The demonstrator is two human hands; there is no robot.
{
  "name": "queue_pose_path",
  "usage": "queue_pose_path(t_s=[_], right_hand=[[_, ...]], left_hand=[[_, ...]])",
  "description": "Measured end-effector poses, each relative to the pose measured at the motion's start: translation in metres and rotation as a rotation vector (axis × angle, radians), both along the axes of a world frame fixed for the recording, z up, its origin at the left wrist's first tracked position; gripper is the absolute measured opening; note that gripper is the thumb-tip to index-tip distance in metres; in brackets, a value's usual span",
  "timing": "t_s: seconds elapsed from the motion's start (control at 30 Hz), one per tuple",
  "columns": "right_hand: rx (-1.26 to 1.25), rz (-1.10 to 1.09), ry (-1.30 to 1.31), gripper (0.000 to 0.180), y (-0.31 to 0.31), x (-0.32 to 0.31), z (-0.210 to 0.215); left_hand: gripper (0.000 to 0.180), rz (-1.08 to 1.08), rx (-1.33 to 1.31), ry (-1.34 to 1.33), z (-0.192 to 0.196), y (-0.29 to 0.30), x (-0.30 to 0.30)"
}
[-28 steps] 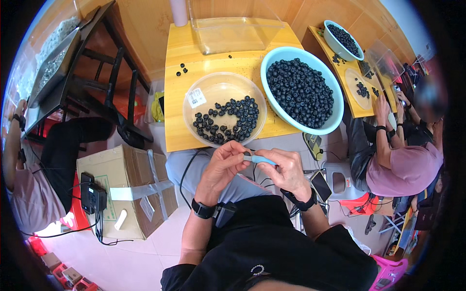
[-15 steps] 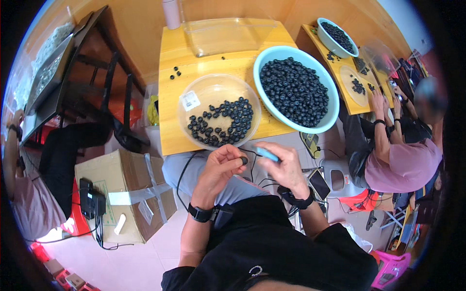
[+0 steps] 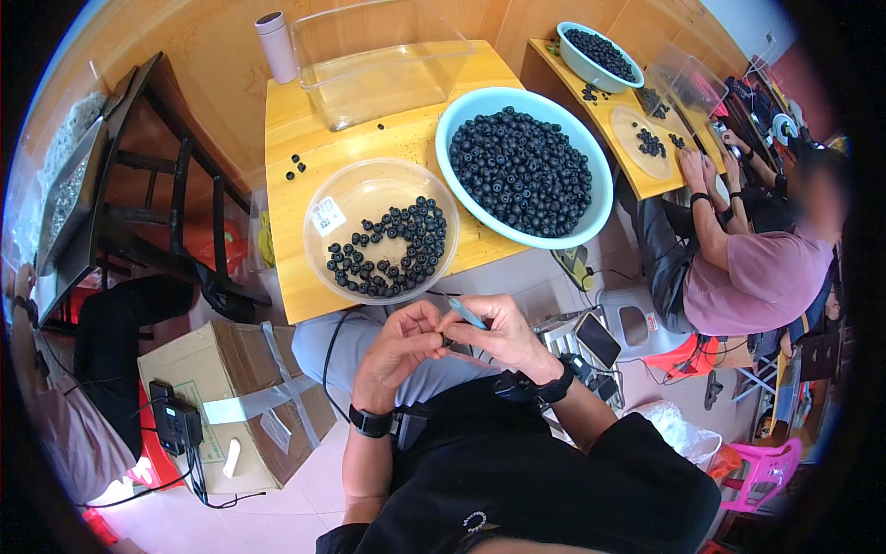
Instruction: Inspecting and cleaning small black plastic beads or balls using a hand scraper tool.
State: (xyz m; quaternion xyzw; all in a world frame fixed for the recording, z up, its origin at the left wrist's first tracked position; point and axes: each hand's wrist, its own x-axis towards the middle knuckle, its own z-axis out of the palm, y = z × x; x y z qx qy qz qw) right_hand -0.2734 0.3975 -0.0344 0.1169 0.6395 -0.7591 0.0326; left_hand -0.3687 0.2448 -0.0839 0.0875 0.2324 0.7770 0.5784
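My left hand (image 3: 399, 343) and my right hand (image 3: 496, 332) meet over my lap, just below the front edge of the yellow table (image 3: 305, 277). The right hand holds a thin light-blue tool (image 3: 467, 312) between thumb and fingers. The left fingertips pinch a small dark piece against the right hand; it is mostly hidden. Right above my hands stands a clear plastic bowl (image 3: 355, 196) with several small black round pieces (image 3: 395, 249). Next to it on the right is a large light-blue basin (image 3: 591, 217) full of the same black pieces (image 3: 521, 171).
A clear empty tub (image 3: 388, 69) and a grey cylinder (image 3: 278, 35) stand at the table's back. A few black pieces (image 3: 295, 166) lie loose. A cardboard box (image 3: 231, 388) sits on the floor at left. Another person (image 3: 757, 268) works at a second table (image 3: 637, 175) on the right.
My hands have come closer together and lower toward my lap. The left fingertips now touch the right hand, which still holds the blue tool.
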Motion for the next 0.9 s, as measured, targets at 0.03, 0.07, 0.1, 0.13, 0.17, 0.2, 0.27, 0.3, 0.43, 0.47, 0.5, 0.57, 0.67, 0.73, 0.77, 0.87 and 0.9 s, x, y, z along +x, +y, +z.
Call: queue_pose_path(t_s=[0.03,0.07,0.1,0.13,0.17,0.2,0.27,0.3,0.43,0.47,0.5,0.57,0.67,0.73,0.77,0.87,0.9], right_hand=[[-0.002,0.004,0.0,0.015,0.0,-0.001,0.004],[0.13,0.034,0.06,0.015,-0.001,-0.002,0.012],[0.26,0.067,0.121,0.015,-0.002,-0.003,0.016],[0.256,0.075,0.122,0.015,-0.002,-0.003,0.016],[0.324,0.034,0.125,0.016,-0.002,-0.001,0.015],[0.391,-0.005,0.128,0.016,0.0,0.0,0.014],[0.408,-0.028,0.065,0.018,0.008,0.003,0.019],[0.43,-0.067,-0.003,0.019,0.014,0.005,0.021],[0.662,-0.423,0.135,0.017,0.055,0.005,0.031],[0.703,-0.52,0.114,0.018,0.069,0.003,0.036],[0.757,-0.643,0.149,0.02,0.081,0.001,0.04],[0.793,-0.763,0.169,0.033,0.111,-0.001,0.036],[0.971,-0.811,0.171,0.037,0.115,0.0,0.042],[0.906,-0.785,0.182,0.036,0.106,0.002,0.035],[0.844,-0.762,0.189,0.036,0.102,0.003,0.03],[0.982,-0.729,0.23,0.025,0.096,0.006,0.004],[0.985,-0.709,0.236,0.023,0.092,0.006,0.001]], left_hand=[[0.019,-0.015,0.014,-0.009,0.0,-0.001,0.0],[0.019,-0.01,0.012,-0.009,0.0,-0.001,0.0],[0.019,0.024,0.02,-0.009,0.001,0.001,0.002],[0.02,0.059,0.028,-0.009,0.002,0.002,0.003],[0.02,0.069,0.025,-0.008,0.004,0.003,0.004],[0.02,0.059,0.0,-0.007,0.008,0.005,0.005],[0.023,0.073,-0.049,0.01,0.01,0.008,0.004],[0.023,0.077,-0.051,0.011,0.011,0.007,0.002],[0.018,0.241,-0.221,0.257,0.011,-0.003,-0.017],[0.015,0.33,-0.325,0.393,0.009,-0.007,-0.025],[0.015,0.331,-0.323,0.395,0.005,-0.007,-0.033],[0.014,0.511,-0.461,0.604,-0.001,-0.008,-0.048],[0.012,0.633,-0.709,0.963,0.001,0.0,-0.064],[0.012,0.655,-0.925,1.324,-0.003,0.006,-0.071],[0.012,0.655,-0.928,1.325,-0.006,0.01,-0.071],[0.017,0.547,-1.008,1.692,-0.011,0.021,-0.074],[0.017,0.522,-0.984,1.755,-0.013,0.022,-0.074]])
